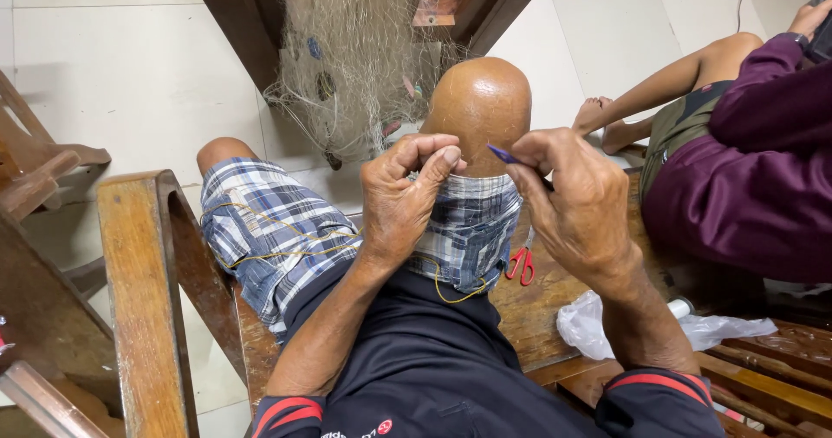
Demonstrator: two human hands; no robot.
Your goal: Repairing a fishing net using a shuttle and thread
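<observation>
Looking down from the head camera, we see the tiled floor as the widest thing, pale and bare around the seat. On it stands the wooden bench that serves as our worktop, its armrest on the left and its slatted seat running off to the right. Ahead, a fishing net of fine, pale mesh hangs bunched from a dark wooden frame and trails down toward our raised knee. We wear plaid shorts, and a thin yellow cord loops across them.

Our left hand is pinched together, thumb against fingertips, just in front of the knee; it seems to grip a strand of the net, though the thread is too fine to be sure. Our right hand is curled tight round a small blue netting needle, whose tip points toward the left hand. The two hands sit near each other, not touching.

Another person in a purple top sits close on the right. Between us on the bench lie a crumpled clear plastic bag and small red-handled scissors, partly hidden behind the right hand.
</observation>
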